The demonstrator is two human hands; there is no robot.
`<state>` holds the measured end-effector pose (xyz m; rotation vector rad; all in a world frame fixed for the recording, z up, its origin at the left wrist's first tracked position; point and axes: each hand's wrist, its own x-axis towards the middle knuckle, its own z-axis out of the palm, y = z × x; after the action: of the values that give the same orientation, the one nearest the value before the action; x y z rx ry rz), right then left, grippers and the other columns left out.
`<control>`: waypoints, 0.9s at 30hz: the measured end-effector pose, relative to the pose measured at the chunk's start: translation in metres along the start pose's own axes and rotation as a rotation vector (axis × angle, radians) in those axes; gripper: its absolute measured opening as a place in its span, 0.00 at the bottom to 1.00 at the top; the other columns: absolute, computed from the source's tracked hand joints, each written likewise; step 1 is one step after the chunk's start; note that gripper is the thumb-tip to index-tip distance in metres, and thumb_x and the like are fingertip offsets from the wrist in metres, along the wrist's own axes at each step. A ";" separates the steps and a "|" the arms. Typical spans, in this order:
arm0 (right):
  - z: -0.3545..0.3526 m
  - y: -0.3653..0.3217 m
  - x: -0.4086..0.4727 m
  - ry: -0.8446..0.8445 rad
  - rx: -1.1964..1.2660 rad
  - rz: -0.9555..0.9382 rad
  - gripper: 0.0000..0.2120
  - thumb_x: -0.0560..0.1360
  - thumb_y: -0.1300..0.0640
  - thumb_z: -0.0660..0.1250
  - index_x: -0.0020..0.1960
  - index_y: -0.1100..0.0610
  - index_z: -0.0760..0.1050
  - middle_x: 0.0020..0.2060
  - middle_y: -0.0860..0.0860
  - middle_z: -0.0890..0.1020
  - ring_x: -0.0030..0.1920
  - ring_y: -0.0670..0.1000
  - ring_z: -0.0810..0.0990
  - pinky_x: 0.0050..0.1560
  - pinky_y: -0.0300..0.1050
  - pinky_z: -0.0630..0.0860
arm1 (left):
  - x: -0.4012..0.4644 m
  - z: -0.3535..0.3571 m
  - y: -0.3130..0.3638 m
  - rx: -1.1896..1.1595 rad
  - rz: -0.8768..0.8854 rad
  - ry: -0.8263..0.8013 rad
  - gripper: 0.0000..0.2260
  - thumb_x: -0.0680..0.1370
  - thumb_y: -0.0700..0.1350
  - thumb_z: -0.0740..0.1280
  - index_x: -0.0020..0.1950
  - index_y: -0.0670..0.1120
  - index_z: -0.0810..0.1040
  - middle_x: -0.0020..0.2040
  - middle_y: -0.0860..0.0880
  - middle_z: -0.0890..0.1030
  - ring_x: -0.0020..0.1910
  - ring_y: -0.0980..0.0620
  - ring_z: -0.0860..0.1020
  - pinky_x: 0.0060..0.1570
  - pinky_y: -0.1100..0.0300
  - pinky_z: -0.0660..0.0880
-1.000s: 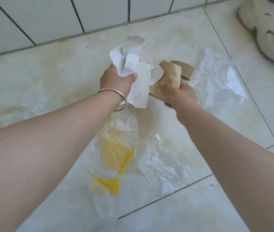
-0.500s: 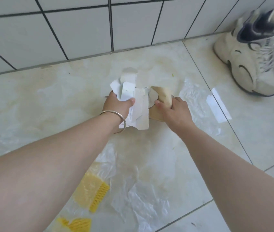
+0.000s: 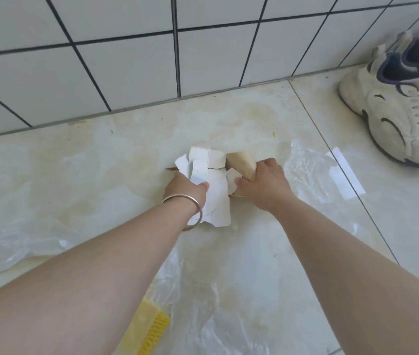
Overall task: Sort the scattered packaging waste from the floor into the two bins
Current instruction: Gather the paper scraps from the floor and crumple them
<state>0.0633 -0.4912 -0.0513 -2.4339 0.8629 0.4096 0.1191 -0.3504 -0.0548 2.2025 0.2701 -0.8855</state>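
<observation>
The left hand (image 3: 186, 187) grips one flat white box (image 3: 212, 185), thumb on top. Just beside it, the right hand (image 3: 264, 184) curls round one brown cardboard piece (image 3: 241, 163). Three clear plastic bags lie around the hands: one (image 3: 313, 172) right of the right hand, one (image 3: 11, 248) far left, one (image 3: 218, 311) below, beside one yellow foam net (image 3: 149, 329)

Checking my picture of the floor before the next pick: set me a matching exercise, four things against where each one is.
Things:
1 white flattened carton
2 brown cardboard piece
3 yellow foam net
4 sneaker

Places:
a by the wall, far right
b in the left hand
c on the floor, under clear plastic
d in the right hand

Pairs: 1-b, 2-d, 3-c, 4-a
</observation>
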 end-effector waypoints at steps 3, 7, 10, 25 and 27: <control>0.008 -0.007 -0.009 0.007 0.158 0.081 0.15 0.76 0.53 0.62 0.58 0.61 0.66 0.43 0.52 0.74 0.46 0.57 0.74 0.43 0.48 0.71 | -0.004 0.000 -0.002 0.025 -0.004 0.001 0.22 0.78 0.50 0.64 0.68 0.41 0.65 0.66 0.43 0.72 0.63 0.42 0.73 0.58 0.55 0.69; 0.018 -0.013 -0.027 0.115 0.272 0.102 0.14 0.76 0.57 0.62 0.59 0.59 0.65 0.35 0.48 0.70 0.43 0.57 0.74 0.44 0.52 0.74 | -0.009 -0.001 -0.008 -0.042 -0.017 -0.017 0.23 0.78 0.50 0.64 0.69 0.42 0.64 0.67 0.43 0.72 0.64 0.42 0.72 0.59 0.55 0.69; 0.023 -0.020 -0.043 0.160 0.463 0.124 0.20 0.75 0.59 0.62 0.66 0.55 0.63 0.38 0.45 0.71 0.44 0.54 0.74 0.45 0.49 0.73 | -0.021 -0.004 -0.017 -0.072 0.017 0.009 0.21 0.78 0.49 0.64 0.67 0.42 0.66 0.64 0.43 0.73 0.62 0.42 0.73 0.52 0.58 0.67; 0.050 -0.049 -0.171 0.166 0.804 0.357 0.06 0.72 0.57 0.66 0.44 0.60 0.76 0.37 0.52 0.79 0.42 0.56 0.78 0.42 0.46 0.72 | -0.131 -0.062 -0.091 -0.080 0.105 0.017 0.20 0.77 0.47 0.62 0.68 0.50 0.67 0.59 0.44 0.77 0.56 0.43 0.77 0.49 0.60 0.71; 0.051 -0.061 -0.193 0.163 0.791 0.342 0.06 0.73 0.57 0.66 0.44 0.60 0.76 0.35 0.51 0.78 0.40 0.55 0.76 0.38 0.45 0.70 | -0.150 -0.073 -0.105 -0.116 0.077 0.024 0.19 0.77 0.47 0.62 0.67 0.50 0.67 0.57 0.43 0.78 0.54 0.42 0.77 0.50 0.57 0.73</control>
<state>-0.0474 -0.3265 0.0146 -1.6070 1.2318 -0.0311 0.0005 -0.2137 0.0232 2.1035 0.2405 -0.7824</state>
